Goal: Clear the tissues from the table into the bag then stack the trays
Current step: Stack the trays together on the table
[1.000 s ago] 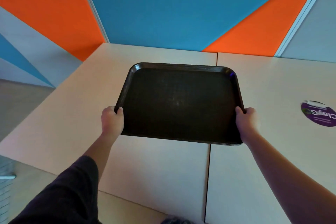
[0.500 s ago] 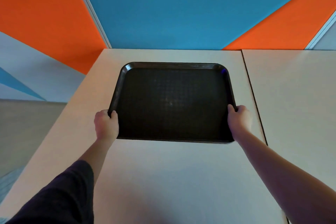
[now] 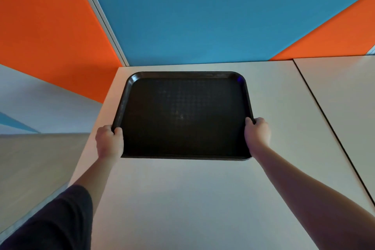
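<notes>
- One dark brown rectangular plastic tray [image 3: 182, 115] with a textured floor and raised rim is plainly in view; thin layered edges along its near rim hint at more trays beneath, but the count cannot be told.
- Two bare hands and two pale worktop slabs are visible: the pale grey laminate worktop [image 3: 182, 199] under the tray, and a second matching slab [image 3: 349, 97] to the right across a dark seam.
- The tray's long axis runs left to right across the view, its short sides facing the hands and its far long edge towards the wall.
- It sits over the far part of the nearer worktop, close to the blue and orange panelled wall [image 3: 203, 16]; whether it rests on the surface or is held just above cannot be told.
- The left hand [image 3: 109, 142] has a closed grip on the left rim near the front corner, thumb on top.
- The right hand [image 3: 257, 134] grips the right rim likewise, fingers wrapped round the edge.
</notes>
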{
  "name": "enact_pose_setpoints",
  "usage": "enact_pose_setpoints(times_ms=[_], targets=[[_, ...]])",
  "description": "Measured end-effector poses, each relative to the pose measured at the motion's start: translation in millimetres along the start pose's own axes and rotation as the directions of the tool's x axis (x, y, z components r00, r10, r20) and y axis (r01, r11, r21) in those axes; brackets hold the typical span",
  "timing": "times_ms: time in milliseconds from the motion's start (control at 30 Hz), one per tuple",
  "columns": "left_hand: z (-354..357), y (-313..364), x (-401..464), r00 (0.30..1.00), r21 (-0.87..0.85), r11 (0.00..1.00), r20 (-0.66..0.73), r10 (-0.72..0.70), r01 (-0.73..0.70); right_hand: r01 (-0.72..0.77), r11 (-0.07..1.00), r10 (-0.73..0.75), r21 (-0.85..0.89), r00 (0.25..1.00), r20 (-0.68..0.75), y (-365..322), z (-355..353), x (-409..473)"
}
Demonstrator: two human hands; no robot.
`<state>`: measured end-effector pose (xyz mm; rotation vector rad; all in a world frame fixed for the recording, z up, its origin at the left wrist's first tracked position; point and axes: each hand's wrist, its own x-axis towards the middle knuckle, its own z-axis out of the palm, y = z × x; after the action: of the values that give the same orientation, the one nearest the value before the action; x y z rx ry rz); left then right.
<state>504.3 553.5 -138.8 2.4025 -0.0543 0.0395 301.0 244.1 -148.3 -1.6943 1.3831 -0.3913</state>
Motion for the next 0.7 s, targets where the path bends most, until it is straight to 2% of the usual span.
enact_pose_setpoints(times_ms=[167,433,700], targets=[[22.8,-16.3,48.3,0.999,-0.012,1.000,0.033,-0.003,0.004,0.023,0.997,-0.023,-0.077,1.000,-0.004,-18.8,38.2,21.1],[44.1,-36.1,111.7,0.998,0.196,0.980,-0.040,0.040,-0.032,0.074,0.967,-0.069,-0.243,0.997,0.030,-40.3,84.3,42.6],[40.1,-49.3,155.0,0.998,0.330,0.943,-0.031,0.059,-0.045,0.162,0.935,-0.142,-0.315,0.986,0.085,-64.2,114.5,50.9]])
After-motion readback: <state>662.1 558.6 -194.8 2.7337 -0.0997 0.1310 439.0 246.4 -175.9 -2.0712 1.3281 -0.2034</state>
